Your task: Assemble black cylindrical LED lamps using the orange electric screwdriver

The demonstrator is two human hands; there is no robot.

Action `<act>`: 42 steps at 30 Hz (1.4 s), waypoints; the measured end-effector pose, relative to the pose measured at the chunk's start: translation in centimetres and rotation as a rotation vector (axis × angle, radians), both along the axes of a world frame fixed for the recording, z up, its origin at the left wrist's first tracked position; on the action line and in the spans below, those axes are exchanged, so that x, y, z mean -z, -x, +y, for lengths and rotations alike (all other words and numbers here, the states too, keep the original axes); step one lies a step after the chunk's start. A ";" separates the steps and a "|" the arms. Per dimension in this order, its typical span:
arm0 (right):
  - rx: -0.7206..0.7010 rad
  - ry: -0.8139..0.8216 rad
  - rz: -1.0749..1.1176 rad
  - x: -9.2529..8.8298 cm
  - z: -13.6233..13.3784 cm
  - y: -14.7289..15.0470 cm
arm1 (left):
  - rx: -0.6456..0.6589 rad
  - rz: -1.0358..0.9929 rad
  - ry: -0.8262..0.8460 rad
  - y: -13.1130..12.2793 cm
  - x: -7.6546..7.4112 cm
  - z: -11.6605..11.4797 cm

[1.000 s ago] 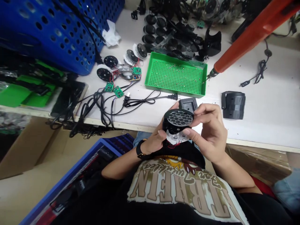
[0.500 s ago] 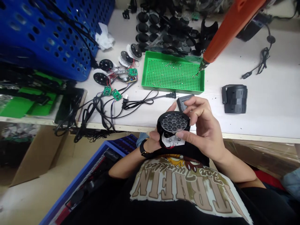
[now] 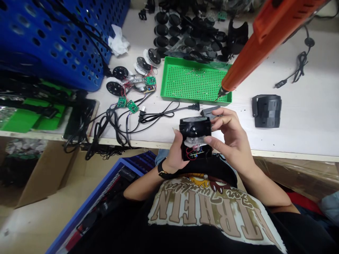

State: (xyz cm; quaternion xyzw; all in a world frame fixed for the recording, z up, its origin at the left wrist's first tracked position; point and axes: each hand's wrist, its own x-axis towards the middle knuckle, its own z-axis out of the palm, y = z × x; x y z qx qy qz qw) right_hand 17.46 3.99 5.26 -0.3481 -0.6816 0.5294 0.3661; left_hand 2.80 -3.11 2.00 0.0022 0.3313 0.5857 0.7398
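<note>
Left hand point(image 3: 171, 157) and right hand point(image 3: 233, 140) clamp a matte black housing point(image 3: 195, 126); wires point(image 3: 192, 154) seemingly red.

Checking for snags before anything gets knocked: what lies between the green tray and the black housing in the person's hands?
In the head view, a black power cord ending in a plug runs between the green tray and the black housing.

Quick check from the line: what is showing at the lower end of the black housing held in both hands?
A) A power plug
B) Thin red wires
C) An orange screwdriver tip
B: thin red wires loop out of the black housing, which sits between the left hand and right hand.
</note>
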 end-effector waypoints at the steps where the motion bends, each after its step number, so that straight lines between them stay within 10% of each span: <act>1: 0.019 0.002 -0.014 0.2 0.1 -0.1 | -0.002 -0.012 -0.027 0.0 -0.1 0.1; 24: 0.096 0.139 0.065 1.2 -0.5 -1.0 | -0.068 -0.158 0.030 1.0 -0.7 0.6; 42: 0.093 -0.054 0.005 1.5 -0.7 -1.1 | -0.075 -0.113 -0.060 0.9 -0.1 0.1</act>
